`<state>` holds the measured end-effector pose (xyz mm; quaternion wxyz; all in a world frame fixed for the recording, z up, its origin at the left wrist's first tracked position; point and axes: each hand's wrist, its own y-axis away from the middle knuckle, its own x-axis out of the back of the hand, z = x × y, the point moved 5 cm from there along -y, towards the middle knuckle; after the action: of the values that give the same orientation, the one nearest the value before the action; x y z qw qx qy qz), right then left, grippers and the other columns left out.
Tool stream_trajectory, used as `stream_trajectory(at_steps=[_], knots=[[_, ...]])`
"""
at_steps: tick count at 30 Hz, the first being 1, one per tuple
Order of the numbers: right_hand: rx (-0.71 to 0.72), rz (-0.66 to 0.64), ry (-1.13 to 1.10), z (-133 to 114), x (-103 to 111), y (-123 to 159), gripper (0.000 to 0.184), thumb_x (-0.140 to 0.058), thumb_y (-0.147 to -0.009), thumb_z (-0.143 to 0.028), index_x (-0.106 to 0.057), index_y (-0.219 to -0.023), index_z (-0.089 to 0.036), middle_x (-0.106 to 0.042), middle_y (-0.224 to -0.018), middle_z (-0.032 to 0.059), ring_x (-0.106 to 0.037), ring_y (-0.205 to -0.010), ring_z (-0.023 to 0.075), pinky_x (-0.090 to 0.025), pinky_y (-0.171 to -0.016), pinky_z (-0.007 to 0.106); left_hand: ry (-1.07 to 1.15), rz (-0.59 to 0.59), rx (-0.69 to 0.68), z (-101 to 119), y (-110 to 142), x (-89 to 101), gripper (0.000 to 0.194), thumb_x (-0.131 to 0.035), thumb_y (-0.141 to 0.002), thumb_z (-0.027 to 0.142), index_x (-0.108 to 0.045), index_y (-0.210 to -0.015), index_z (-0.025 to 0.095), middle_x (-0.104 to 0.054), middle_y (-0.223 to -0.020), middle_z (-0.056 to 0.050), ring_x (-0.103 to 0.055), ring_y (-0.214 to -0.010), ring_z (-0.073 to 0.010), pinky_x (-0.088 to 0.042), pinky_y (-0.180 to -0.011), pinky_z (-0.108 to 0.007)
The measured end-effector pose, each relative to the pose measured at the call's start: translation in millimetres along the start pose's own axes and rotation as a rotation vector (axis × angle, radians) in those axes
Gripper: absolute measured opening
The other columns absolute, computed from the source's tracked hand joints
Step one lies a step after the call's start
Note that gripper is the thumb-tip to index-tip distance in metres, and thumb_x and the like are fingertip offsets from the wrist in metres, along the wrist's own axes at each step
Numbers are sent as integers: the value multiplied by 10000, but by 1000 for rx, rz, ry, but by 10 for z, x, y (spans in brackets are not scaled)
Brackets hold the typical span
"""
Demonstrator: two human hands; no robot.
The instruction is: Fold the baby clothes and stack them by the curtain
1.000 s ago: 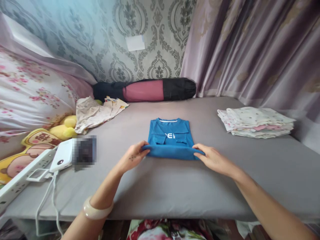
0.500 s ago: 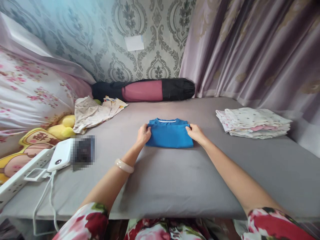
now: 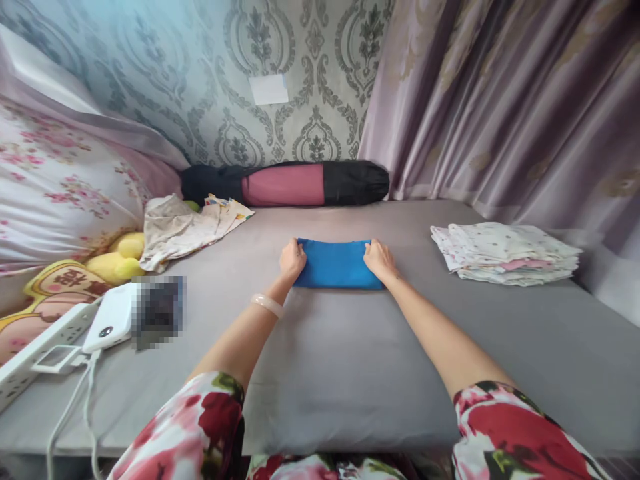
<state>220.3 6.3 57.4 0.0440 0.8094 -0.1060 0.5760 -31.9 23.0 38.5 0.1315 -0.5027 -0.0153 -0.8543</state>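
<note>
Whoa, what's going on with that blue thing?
A person has a piece of blue cloth, folded into a neat rectangle, on the grey sheet. The left hand holds its far left corner and the right hand its far right one. Off to the right sits a stack of folded pale cloths.

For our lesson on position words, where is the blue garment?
In the head view, the blue garment is mid-picture over the grey sheet, held between left hand and right hand.
</note>
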Motion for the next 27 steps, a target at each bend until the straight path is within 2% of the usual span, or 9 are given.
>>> stream_trajectory(at_steps=[12,20,22,24,27], knots=[[-62,73,15,51,-195,-175,350,-316,-1005,-259,-571,-1189,-106,-629,-1189,195,-610,-1106,265,-460,-888,354,-72,17,38,31,-85,-130,260,-342,-990,291,-548,-1109,186,-669,-1139,-146,-640,-1068,-263,-483,-836,-335],[-114,67,-39,117,-170,-169,340,-342,-962,-205,-562,-1197,-93,-638,-1158,204,-624,-1079,280,-477,-866,376,-104,50,26,28,-54,-106,305,-356,-958,250,-534,-1153,98,-631,-1136,-223,-620,-1077,-306,-474,-870,-377],[-119,43,-49,120,-153,-169,341,-347,-950,-186,-566,-1197,-101,-637,-1152,203,-625,-1071,280,-475,-863,378,-146,70,5,59,-40,-51,303,-376,-938,227,-558,-1137,88,-608,-1160,-232,-591,-1113,-318,-460,-902,-389],[-97,72,-25,79,-118,-158,350,-346,-932,-153,-567,-1198,-98,-623,-1170,210,-604,-1100,286,-460,-887,386,-180,96,-41,125,-16,2,320,-384,-930,228,-570,-1150,88,-586,-1198,-232,-558,-1152,-328,-443,-936,-412],[51,169,28,-123,-89,-94,367,-324,-939,-168,-580,-1191,-94,-590,-1240,215,-536,-1188,295,-407,-968,409,-184,87,-183,297,51,-19,388,-358,-951,267,-538,-1257,109,-542,-1321,-207,-489,-1248,-319,-409,-1003,-436]])
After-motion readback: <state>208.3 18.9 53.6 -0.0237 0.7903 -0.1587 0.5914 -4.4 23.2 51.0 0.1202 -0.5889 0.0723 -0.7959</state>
